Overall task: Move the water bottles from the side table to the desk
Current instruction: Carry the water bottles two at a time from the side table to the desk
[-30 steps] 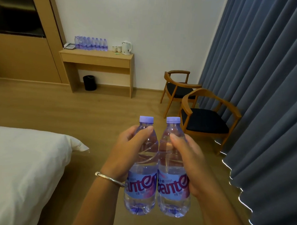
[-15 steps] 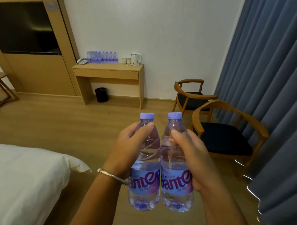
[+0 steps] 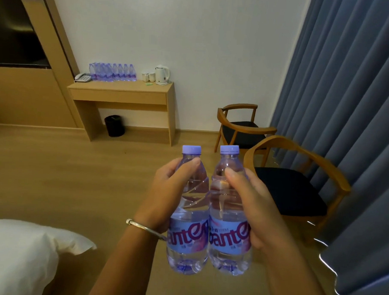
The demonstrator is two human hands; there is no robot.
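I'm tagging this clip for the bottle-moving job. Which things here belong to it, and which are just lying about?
Belongs to the job:
left bottle, in left hand
right bottle, in right hand
desk
row of bottles on it

Just lying about:
kettle
cups
telephone
bin
two chairs
bed

The white bed (image 3: 17, 255) and dark wall-mounted screen (image 3: 13, 28) run off the left edge, and the far row of purple-capped clear bottles (image 3: 112, 72) is too small to count.
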